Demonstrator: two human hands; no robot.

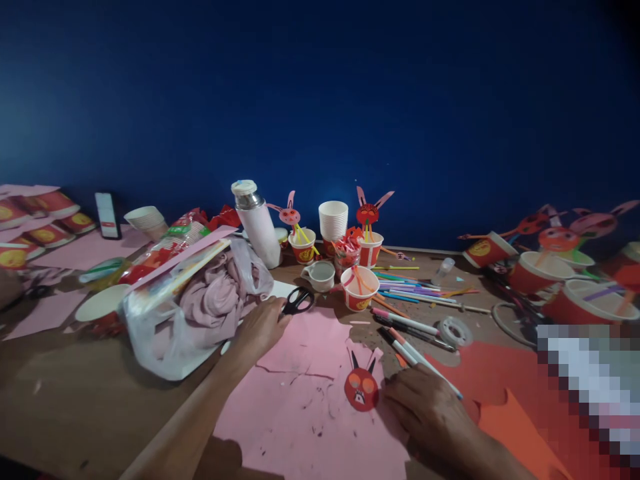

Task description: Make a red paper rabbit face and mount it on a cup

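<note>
My left hand point(267, 325) reaches forward, its fingers closed at a pair of black-handled scissors point(300, 301); the blades are hidden. Below it lies pink paper point(305, 413) with dark scraps and marks. On that paper is a red paper rabbit face point(361, 399) with black ears, orange eyes and a small white mouth piece. Right beside the face, my right hand point(425, 400) rests with curled fingers, fingertips close to its edge. Whatever those fingers hold, if anything, is hidden. Behind the right hand lie several markers point(400, 345).
A bag with cloth point(200, 347) stands left, near a white flask point(257, 230). Paper cups point(360, 290), some with rabbit faces on straws, line the back and right. Loose straws point(415, 290), a tape roll point(455, 331) and red paper point(495, 367) lie right. A blue wall point(320, 100) rises behind.
</note>
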